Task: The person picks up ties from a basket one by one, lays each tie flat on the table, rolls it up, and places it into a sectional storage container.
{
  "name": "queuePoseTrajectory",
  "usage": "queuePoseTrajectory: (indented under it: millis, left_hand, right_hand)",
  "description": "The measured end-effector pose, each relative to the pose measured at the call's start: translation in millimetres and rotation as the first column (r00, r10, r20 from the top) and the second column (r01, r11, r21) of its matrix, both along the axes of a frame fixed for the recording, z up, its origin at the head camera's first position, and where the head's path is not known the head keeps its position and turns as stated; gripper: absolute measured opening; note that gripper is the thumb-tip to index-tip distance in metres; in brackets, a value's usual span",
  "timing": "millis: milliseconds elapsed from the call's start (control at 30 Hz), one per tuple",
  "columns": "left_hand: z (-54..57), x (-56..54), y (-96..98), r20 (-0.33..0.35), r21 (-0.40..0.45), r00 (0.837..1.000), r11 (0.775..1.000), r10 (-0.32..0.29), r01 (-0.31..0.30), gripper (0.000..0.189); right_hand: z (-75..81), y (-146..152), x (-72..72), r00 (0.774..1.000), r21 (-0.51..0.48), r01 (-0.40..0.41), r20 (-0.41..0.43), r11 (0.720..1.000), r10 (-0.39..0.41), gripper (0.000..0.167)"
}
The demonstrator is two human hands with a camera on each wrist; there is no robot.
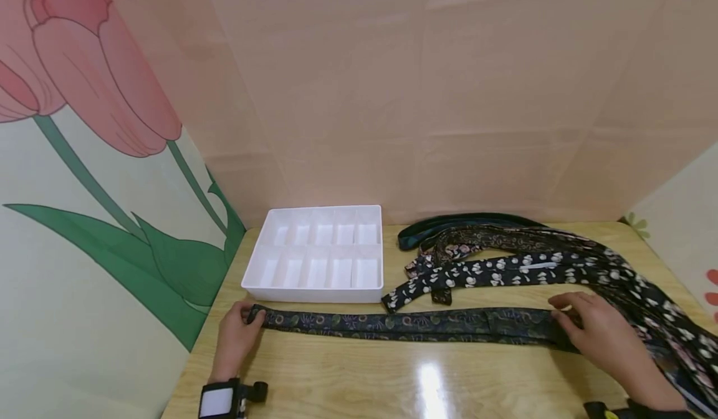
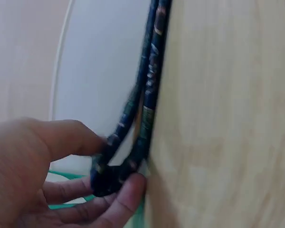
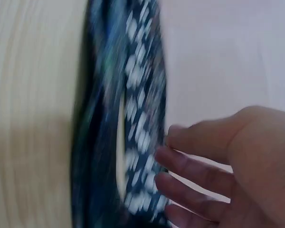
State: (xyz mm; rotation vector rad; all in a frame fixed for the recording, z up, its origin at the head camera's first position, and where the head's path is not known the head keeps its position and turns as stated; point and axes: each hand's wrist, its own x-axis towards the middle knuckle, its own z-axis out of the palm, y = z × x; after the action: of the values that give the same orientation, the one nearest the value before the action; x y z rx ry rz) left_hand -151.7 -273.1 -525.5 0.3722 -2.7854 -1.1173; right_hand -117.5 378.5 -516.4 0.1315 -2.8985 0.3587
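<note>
A dark patterned necktie [image 1: 404, 325] lies doubled lengthwise across the table in the head view. My left hand [image 1: 238, 335] grips its folded left end; in the left wrist view, thumb and fingers pinch the bend of the necktie [image 2: 145, 114], its two layers slightly apart. Over the opposite end hovers my right hand [image 1: 600, 332], thumb and forefinger apart. The right wrist view, blurred, has the right hand's fingers [image 3: 194, 166] loosely bent beside a white-flowered necktie [image 3: 137, 118], nothing seen between them.
A white divided tray [image 1: 314, 295] with several compartments stands behind the left part of the necktie. More dark floral neckties [image 1: 505, 272] are heaped at the back right and trail down the right side of the table [image 1: 348, 375]. A paper-covered wall [image 1: 426, 95] rises behind.
</note>
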Motion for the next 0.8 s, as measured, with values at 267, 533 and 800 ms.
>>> queuePoseTrajectory:
  millis: [267,533,800]
  left_hand:
    - [2.0,1.3,7.5,-0.012,-0.062,0.998,0.996,0.062,-0.063,0.026]
    - [-0.8,-1.7,17.1,-0.1,-0.11,0.995,0.993,0.024,-0.035,0.018]
    - [-4.3,-1.6,27.6,-0.141,-0.125,0.99,0.992,0.013,-0.031,0.016]
  right_hand:
    - [26.5,-115,10.4,0.949,-0.116,-0.307,0.037,0.945,0.313,0.016]
    - [22.2,-232,6.2,0.699,-0.302,-0.661,0.086,0.687,0.71,0.01]
    - [-1.7,-303,-9.3,0.685,-0.138,-0.716,0.052,0.684,0.727,0.029]
